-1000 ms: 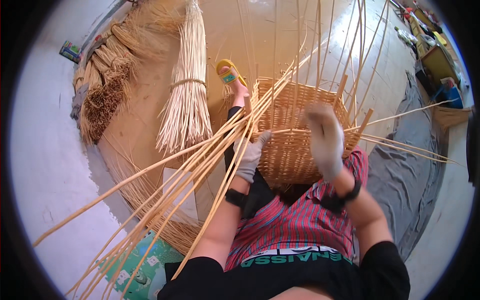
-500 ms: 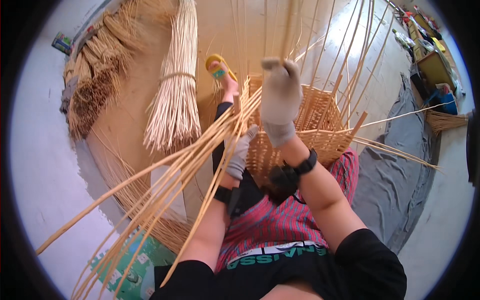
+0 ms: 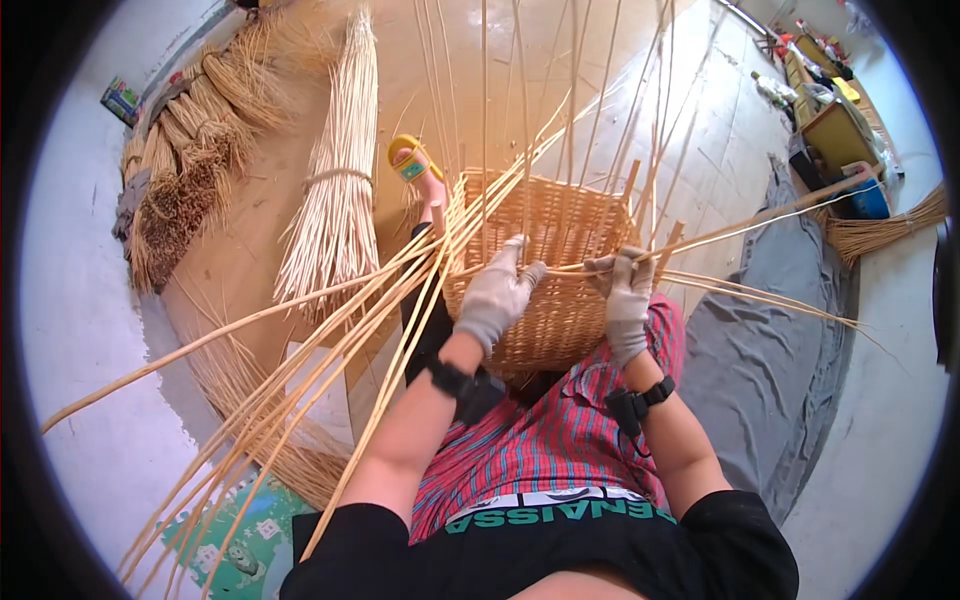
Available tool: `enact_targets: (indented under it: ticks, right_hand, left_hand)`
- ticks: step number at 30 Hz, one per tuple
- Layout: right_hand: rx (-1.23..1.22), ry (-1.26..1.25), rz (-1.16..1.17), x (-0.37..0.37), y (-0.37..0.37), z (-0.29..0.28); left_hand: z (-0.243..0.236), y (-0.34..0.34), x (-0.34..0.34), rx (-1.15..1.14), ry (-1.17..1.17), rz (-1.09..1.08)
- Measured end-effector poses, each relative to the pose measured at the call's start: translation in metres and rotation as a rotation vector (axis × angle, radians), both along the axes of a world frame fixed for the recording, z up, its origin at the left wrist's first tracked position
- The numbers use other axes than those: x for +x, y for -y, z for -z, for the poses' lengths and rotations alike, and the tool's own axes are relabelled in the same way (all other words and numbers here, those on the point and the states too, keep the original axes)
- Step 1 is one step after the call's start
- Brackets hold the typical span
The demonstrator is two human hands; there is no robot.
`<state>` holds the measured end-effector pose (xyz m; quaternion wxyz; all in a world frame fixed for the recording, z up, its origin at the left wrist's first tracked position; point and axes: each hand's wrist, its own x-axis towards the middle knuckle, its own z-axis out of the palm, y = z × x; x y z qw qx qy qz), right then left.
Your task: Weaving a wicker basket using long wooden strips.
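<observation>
At far left, several bundles of wicker stalks (image 3: 185,190) with dark brown ends lie along the wall. Below them are loose thin stalks (image 3: 245,400) and, at the lower edge, a green patterned panel (image 3: 235,550). Next, a pale wicker bundle (image 3: 330,220), bound by one tie, lies on the floor. A sheaf of long wicker rods (image 3: 420,262) slants from lower left up across the left corner of the basket. A yellow sandal (image 3: 411,165) is on the foot beyond it. The gloved left hand (image 3: 497,293) lies on the near wall at the rim, thumb and forefinger apart; whether it clamps the wall cannot be told. The square woven wicker basket (image 3: 550,325) is over the person's lap, open side up, tall upright stakes rising from it; a red striped cloth (image 3: 540,440) touches its lower right. The gloved right hand (image 3: 627,300) is at the near right corner, its fingers closed on a thicker wicker rod (image 3: 770,212) that extends right. A crumpled grey cloth (image 3: 760,370) covers the floor there. At far right are a blue container (image 3: 870,200) and a brush-like bundle (image 3: 890,222).
</observation>
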<state>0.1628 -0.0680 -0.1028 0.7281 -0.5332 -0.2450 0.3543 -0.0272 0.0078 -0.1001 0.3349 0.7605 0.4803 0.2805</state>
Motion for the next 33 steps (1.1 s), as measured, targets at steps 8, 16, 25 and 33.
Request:
enact_targets:
  ticks: [8,16,25,33]
  right_hand:
    - [0.039,1.390,-0.002,-0.007,-0.122,-0.089]
    - [0.418,0.025,0.045,0.051,0.012,0.027]
    - [0.038,0.046,0.074,0.043,0.033,-0.028]
    - [-0.060,0.069,0.067,0.092,0.052,-0.021]
  left_hand:
    - [-0.004,0.001,0.027,-0.534,0.150,-0.126]
    - [-0.011,-0.013,0.026,-0.738,0.411,-0.020]
    - [-0.041,-0.020,0.055,-0.229,-0.287,-0.259]
    - [-0.019,0.019,0.104,-0.402,0.206,0.073]
